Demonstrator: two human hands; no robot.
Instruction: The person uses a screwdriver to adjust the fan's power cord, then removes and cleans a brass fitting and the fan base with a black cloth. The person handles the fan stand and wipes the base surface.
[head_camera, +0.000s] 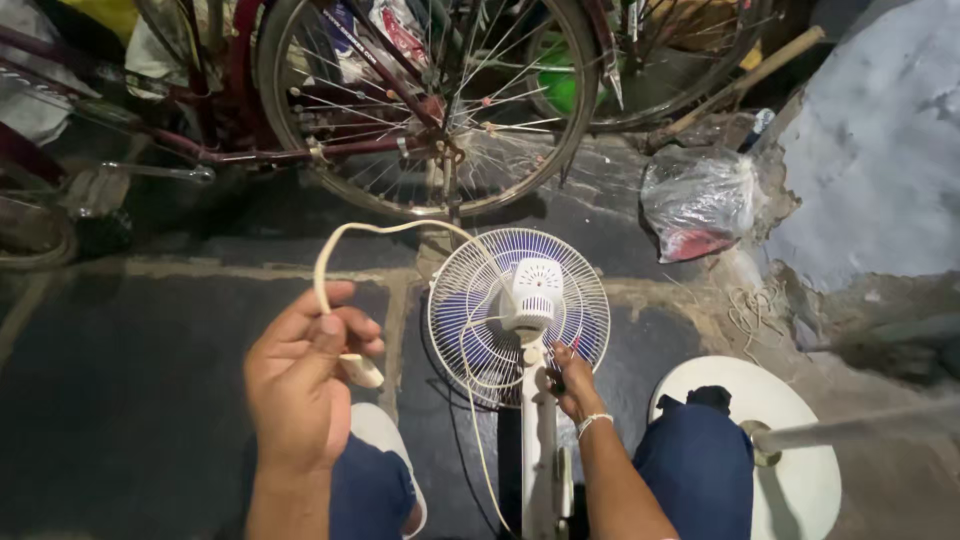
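**Fan head on floor, cord lifted in left hand**

On the dark floor between the person's knees lies a pedestal fan (520, 315), cage facing up, blue blades visible through the white wire grille. Its white motor housing (533, 290) sits at centre, the white stem (540, 450) running back toward the camera.

Left hand (300, 385): fingers curled closed around the white power cord (325, 270), plug end (362, 370) pinched at thumb and forefinger. Cord loops up and over to the fan, then trails down beside the stem.

Right hand (575, 380): closed, pressed at the junction of stem and cage, bracelet on the wrist. It seems to grip a small dark tool, though the view is too poor to confirm.

Round white fan base (800, 480) lies to the right, by the right knee. Beyond the fan: bicycle wheel (430, 100) and a clear plastic bag (700, 200) near the wall.
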